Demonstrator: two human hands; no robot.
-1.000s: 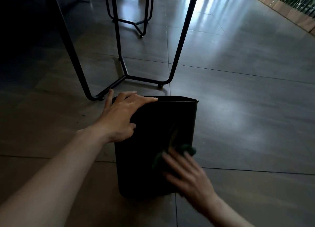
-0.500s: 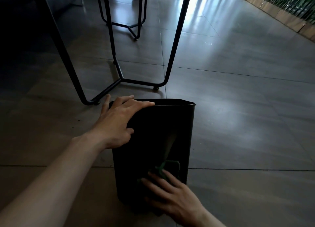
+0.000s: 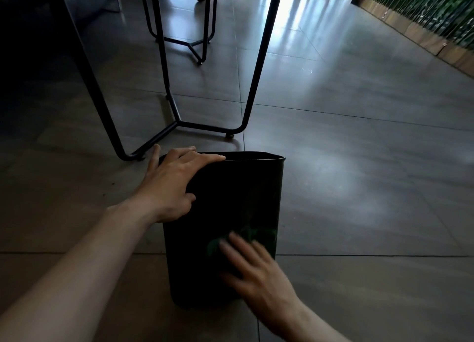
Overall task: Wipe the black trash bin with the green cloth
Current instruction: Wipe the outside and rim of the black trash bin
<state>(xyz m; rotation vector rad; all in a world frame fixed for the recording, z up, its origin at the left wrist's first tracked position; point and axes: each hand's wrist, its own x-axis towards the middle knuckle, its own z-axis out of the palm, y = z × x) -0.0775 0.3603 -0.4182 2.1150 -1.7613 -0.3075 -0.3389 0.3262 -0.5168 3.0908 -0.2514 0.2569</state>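
Note:
The black trash bin stands upright on the tiled floor at the centre bottom of the head view. My left hand grips its near left rim corner, fingers over the edge. My right hand lies flat and blurred against the bin's near wall, low on the right side. It presses the dark green cloth against that wall. Most of the cloth is hidden under my fingers; only crumpled edges show above them.
A black metal table frame stands just behind the bin, its curved foot close to my left hand. A second frame stands farther back. Wooden edging with green plants runs along the far right. Grey tiled floor stretches to the right.
My right hand with the cloth slid down and left across the bin wall, then back up and to the right. The left hand kept its hold on the rim.

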